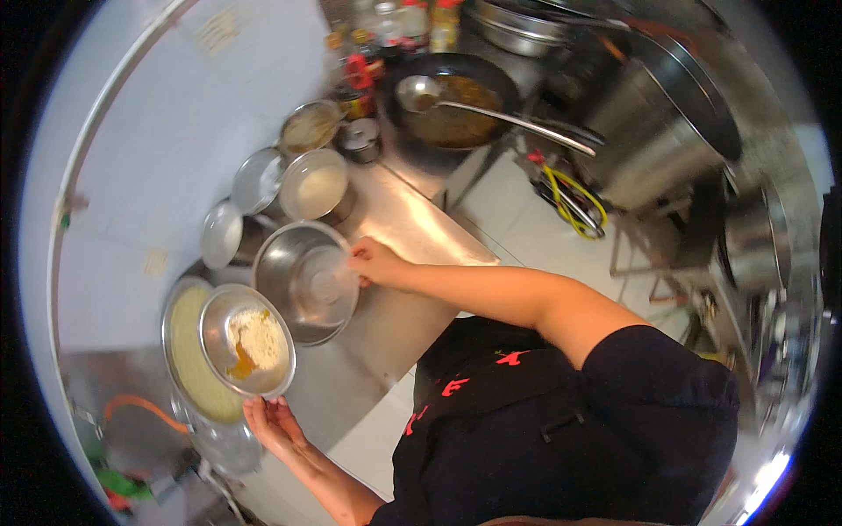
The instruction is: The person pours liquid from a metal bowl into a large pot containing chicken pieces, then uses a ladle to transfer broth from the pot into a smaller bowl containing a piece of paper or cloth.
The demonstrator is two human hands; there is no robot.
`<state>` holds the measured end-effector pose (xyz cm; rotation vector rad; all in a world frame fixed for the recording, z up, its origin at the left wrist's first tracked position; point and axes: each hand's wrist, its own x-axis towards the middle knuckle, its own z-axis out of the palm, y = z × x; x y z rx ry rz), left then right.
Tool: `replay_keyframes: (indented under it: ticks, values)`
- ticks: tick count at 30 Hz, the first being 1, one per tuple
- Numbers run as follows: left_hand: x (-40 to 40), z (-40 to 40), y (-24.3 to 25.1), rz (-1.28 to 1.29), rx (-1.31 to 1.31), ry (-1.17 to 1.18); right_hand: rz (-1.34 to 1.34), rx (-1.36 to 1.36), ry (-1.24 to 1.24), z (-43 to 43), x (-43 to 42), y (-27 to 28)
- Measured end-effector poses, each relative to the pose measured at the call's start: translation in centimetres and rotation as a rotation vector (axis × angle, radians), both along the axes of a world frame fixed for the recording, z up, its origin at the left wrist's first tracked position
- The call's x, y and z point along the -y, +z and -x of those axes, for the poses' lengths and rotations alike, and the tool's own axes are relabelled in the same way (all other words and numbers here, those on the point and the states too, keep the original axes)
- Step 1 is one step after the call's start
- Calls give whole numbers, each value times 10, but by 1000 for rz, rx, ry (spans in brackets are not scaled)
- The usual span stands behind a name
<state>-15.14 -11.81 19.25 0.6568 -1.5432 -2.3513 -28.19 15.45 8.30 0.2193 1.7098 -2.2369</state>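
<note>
My left hand [273, 422] grips the near rim of a stainless steel bowl [214, 335]. In that bowl lie a pale, flour-like powder [260, 338] and a yellow-orange liquid [242, 363]. The bowl is held over part of a wide basin [197, 375] with pale yellow contents. With my right hand [381, 263] I pinch the rim of a deeper steel bowl [289, 269], which is tilted and looks bare inside apart from a whitish patch. The two bowls overlap in view; whether they touch I cannot tell.
Several metal containers [314, 187] of pale powder stand along the wall beside the steel worktop [401, 217]. A black wok [454, 135] with dark liquid holds a long-handled ladle [513, 119]. Sauce bottles [388, 29] crowd behind. A tall stockpot [644, 131] stands at right.
</note>
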Motion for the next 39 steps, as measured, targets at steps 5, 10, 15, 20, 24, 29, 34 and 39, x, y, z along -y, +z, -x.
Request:
replay_keyframes:
  ticks: [5,10,15,20,24,29,34,39]
  values:
    - [17,49,-28,116,-17,-485,-110,4,26,-31,6,-15]
    - [-100,60,3,58,22,-663,-420,140,-53,-149,-57,-6]
    - [-201,28,-15,-54,33,-1371,-117,272,-780,-352,-90,-40]
    - [-273,-84,-20,120,-30,-1931,65,362,-1443,-518,-21,-46]
    - [-287,-165,16,76,47,-2295,140,347,-1873,-579,98,-16]
    - [-304,-285,11,78,91,-2548,-109,688,-1836,-604,221,-16]
    - [-280,-403,0,181,143,-2870,60,490,-1949,-601,307,-40]
    - [-220,-515,-12,368,247,-3123,293,472,-2261,-600,371,11]
